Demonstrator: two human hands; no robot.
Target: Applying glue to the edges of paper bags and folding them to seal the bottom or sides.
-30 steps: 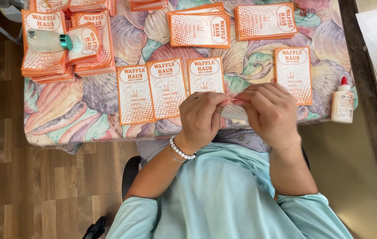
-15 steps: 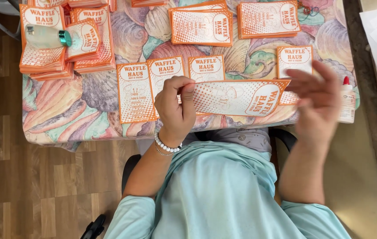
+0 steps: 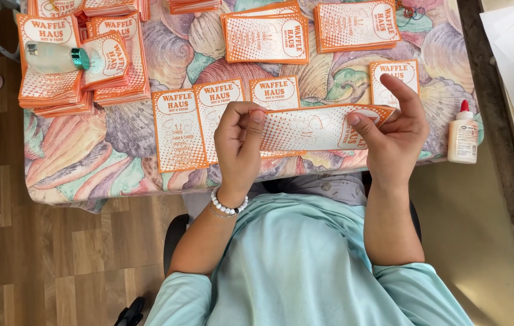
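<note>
An orange-and-white printed paper sheet point(image 3: 311, 128) is stretched sideways above the near table edge. My left hand point(image 3: 239, 145), with a white bead bracelet at the wrist, pinches its left end. My right hand point(image 3: 394, 128) grips its right end, thumb on top and index finger raised. Beneath and beside the sheet lie flat orange paper pieces point(image 3: 180, 130) in a row on the shell-patterned tablecloth point(image 3: 82, 160).
Stacks of the same orange pieces point(image 3: 52, 78) sit at the far left under a clear bottle with a teal cap point(image 3: 58, 58); more stacks point(image 3: 266, 37) lie at the back. A white glue bottle with a red tip point(image 3: 463, 136) stands at the right edge.
The hands were together over a folded piece. They drew apart and the sheet opened out; my right hand, briefly off it, now grips the right end.
</note>
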